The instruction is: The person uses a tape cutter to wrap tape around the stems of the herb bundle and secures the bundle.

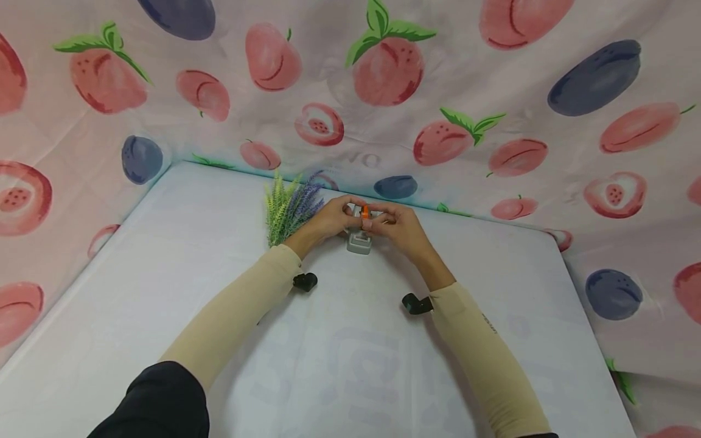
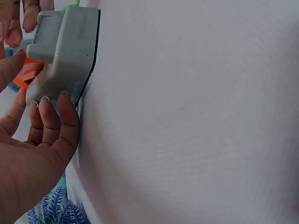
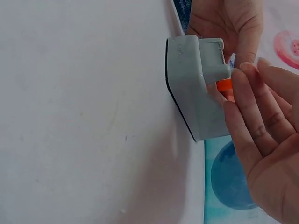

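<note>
A grey tape dispenser (image 1: 358,244) stands upright near the back of the white table, its toothed cutting end toward me. An orange tape core (image 1: 365,212) sits in its middle, partly covered by fingers. From the left, my left hand (image 1: 328,219) pinches at the core with thumb and index finger. Its other fingers rest curled against the dispenser's side (image 2: 70,60), as the left wrist view shows. My right hand (image 1: 402,228) comes in from the other side and also pinches at the core, its fingertips close to the left ones. Whether any tape is on the core is hidden.
Artificial yellow-green and purple flower sprigs (image 1: 290,210) lie just left of my left hand. A fruit-printed cloth (image 1: 350,140) hangs behind the white table (image 1: 339,365). Black wrist cameras (image 1: 417,304) stick out from both sleeves.
</note>
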`<state>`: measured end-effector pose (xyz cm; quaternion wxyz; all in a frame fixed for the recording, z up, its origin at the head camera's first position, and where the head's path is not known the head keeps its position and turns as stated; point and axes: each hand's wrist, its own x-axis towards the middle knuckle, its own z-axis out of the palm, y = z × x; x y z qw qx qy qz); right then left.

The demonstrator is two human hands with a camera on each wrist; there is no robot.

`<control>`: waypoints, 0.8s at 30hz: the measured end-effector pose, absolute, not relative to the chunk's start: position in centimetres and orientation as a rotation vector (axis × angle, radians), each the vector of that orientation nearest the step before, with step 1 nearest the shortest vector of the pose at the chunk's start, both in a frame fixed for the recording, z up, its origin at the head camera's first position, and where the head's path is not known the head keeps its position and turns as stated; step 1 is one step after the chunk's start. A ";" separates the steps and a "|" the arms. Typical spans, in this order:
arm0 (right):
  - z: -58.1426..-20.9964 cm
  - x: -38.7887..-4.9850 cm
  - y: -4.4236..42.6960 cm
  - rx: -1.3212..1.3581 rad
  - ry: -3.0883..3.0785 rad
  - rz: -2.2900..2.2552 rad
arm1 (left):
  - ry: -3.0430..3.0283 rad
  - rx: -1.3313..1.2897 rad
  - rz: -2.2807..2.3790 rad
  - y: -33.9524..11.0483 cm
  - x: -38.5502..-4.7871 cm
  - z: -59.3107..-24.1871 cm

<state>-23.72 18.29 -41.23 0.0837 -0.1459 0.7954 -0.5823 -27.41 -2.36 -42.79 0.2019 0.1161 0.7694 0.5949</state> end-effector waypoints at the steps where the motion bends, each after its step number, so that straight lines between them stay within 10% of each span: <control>1: -41.2 -23.7 18.3 -0.432 2.390 -1.715 | 2.151 0.325 1.659 -2.4 -27.4 -42.8; 24: -40.1 -22.8 17.4 -0.328 2.545 -1.548 | 2.147 0.312 1.677 -2.3 -27.3 -42.7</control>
